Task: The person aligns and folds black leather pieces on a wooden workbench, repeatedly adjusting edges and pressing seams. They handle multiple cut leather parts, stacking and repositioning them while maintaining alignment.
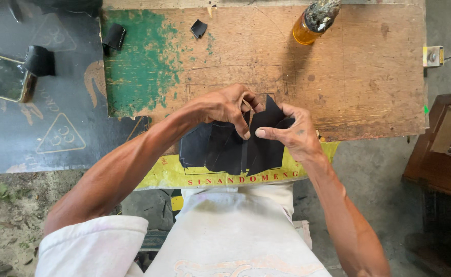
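Note:
A dark, thin sheet of black material [225, 149], cut into angular flaps, lies over the near edge of a worn wooden board [348, 77]. My left hand [225, 105] pinches its upper edge from the left. My right hand [294, 133] grips the folded right flap, thumb pressed flat on top. Both hands meet over the middle of the sheet, above my lap.
An amber bottle with a crusted top [315, 21] stands at the board's far edge. Small black scraps [198, 28] [115, 37] lie near the green-painted patch. A phone [2, 77] rests on a dark mat at left. A brown wooden cabinet [441, 154] stands at right.

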